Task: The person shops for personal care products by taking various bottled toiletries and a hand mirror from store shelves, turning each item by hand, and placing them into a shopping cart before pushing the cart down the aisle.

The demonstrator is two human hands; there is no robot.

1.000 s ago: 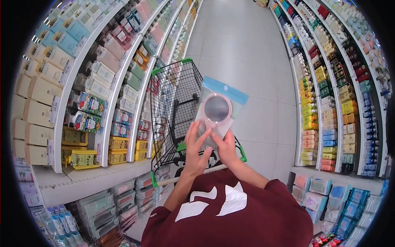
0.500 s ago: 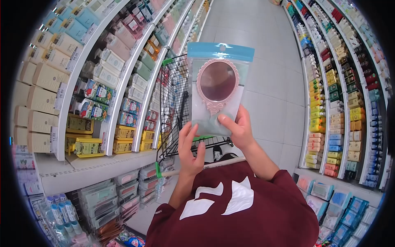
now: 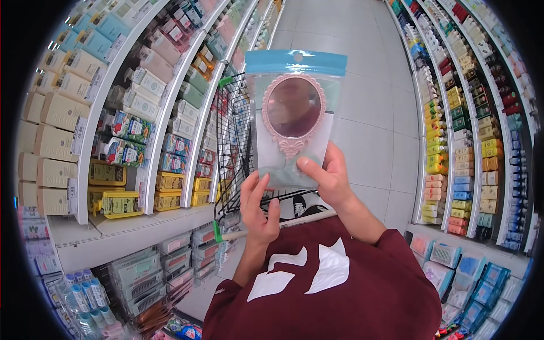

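Two long banks of shelving, one on the left (image 3: 136,226) and one on the right (image 3: 453,241), flanked a pale tiled floor (image 3: 362,136). Beyond the person's dark red shirt (image 3: 317,306) was a black wire shopping cart (image 3: 231,141) with green corners; its pale handle (image 3: 309,219) crossed just below the hands, near a black-and-white shoe (image 3: 299,205).

Above the handle, partly covering the cart, a clear pouch (image 3: 330,116) was held nearly upright, its front turned toward the person. The right hand (image 3: 334,181) gripped its lower right part, thumb pressed on the front, the fingers mostly hidden behind. The left hand (image 3: 259,212) was loosely open at the lower left corner, thumb apart from the plastic; whether its fingertips bore any weight could not be told.

Inside the pouch sat an oval mirror (image 3: 293,107) with a pink scalloped frame, and a blue header strip (image 3: 320,63) with a small hanging hole (image 3: 297,57) ran across the top.

The step in hand seemed to be viewing the packaged mirror face-on. Any turn of the pouch would have called for a firm right thumb, with the left fingers steadying the soft lower edge.
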